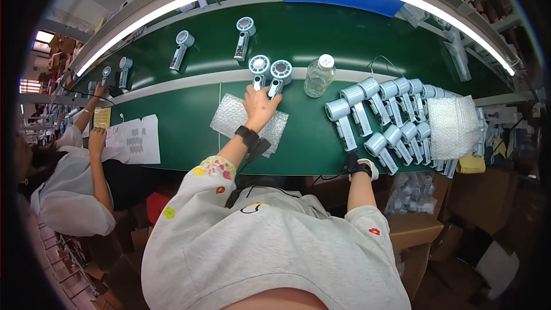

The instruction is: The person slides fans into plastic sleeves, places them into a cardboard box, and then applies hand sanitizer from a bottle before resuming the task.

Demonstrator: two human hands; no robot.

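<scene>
My left hand (262, 107) reaches over the green bench, its fingers closed around the lower handles of two light-blue handheld fans. The left fan (259, 65) has a pale round centre. Beside it, the right fan (280, 69) shows a darker centre. Under my wrist lies a flattened bubble-wrap bag (229, 113). My right hand (372, 170), in a white covering, is low at the bench's front edge, beside a group of several handheld fans (376, 143). Its fingers are mostly hidden behind a black wrist strap.
A clear bottle with a white cap (319, 77) stands right of the held fans. More bubble wrap (453, 128) covers the fan group's right end. Several fans, one here (245, 37), lie spaced along the far green strip. A co-worker (74, 195) sits at left near printed sheets (143, 140).
</scene>
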